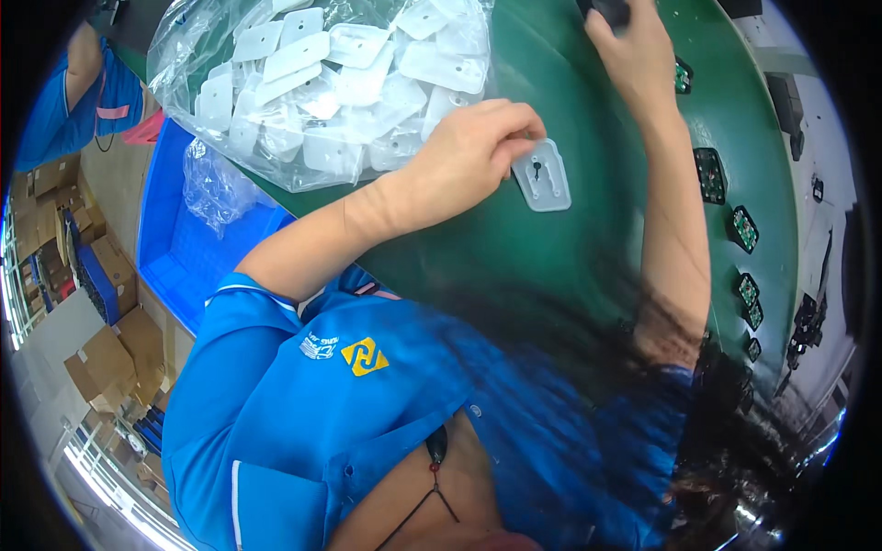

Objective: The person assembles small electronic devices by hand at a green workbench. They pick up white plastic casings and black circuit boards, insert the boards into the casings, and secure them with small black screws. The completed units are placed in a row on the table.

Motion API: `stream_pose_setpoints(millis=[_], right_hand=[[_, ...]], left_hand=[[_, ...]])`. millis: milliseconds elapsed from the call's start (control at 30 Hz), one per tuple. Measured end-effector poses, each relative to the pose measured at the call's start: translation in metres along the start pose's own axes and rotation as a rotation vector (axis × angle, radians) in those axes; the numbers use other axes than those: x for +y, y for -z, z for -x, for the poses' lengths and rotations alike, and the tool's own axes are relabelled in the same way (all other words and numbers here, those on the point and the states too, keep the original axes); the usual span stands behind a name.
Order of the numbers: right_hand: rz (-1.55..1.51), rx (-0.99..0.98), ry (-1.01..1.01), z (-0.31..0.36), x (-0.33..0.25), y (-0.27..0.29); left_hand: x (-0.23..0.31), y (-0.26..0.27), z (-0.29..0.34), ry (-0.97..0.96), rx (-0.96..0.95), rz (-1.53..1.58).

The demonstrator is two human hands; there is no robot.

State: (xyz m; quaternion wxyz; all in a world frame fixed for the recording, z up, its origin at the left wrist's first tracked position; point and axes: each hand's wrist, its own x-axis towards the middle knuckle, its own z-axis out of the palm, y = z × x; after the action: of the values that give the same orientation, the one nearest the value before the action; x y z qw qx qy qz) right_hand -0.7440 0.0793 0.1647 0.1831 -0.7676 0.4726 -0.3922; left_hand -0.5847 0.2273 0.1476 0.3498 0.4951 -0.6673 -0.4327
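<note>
Between the thumb and fingers of my left hand [473, 151] is the upper edge of a translucent white plastic piece [554, 191]. The piece is a rounded rectangle with a raised outline and a small dark keyhole-shaped mark. My right hand [638, 60] reaches to the far side of the table, its fingers closed on a black object [610, 11] cut off by the top edge, so its kind is not clear. Left of my left hand, a clear plastic bag [303, 174] lies open, full of similar translucent pieces [299, 57].
Small black housings with green circuit boards [744, 230] line the right side of the green table [459, 266]. A blue bin [170, 248] holding crumpled clear plastic [219, 188] stands at the left. Beyond it are cardboard boxes [106, 363] and another person's blue sleeve [46, 119].
</note>
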Motion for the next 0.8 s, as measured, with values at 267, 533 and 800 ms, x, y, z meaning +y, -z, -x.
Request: stream_pose_setpoints(millis=[267, 533, 800], right_hand=[[-0.439, 0.025, -0.558, 0.181, -0.023, 0.113], [0.246, 0.054, -0.399, 0.245, -0.043, 0.127], [0.301, -0.054, -0.352, 0.244, -0.055, 0.126]], left_hand=[[0.019, -0.040, -0.012, -0.412, -0.034, -0.410], [0.026, -0.057, 0.049, -0.393, 0.028, -0.705], [0.012, -0.042, 0.027, -0.599, -0.208, -0.416]])
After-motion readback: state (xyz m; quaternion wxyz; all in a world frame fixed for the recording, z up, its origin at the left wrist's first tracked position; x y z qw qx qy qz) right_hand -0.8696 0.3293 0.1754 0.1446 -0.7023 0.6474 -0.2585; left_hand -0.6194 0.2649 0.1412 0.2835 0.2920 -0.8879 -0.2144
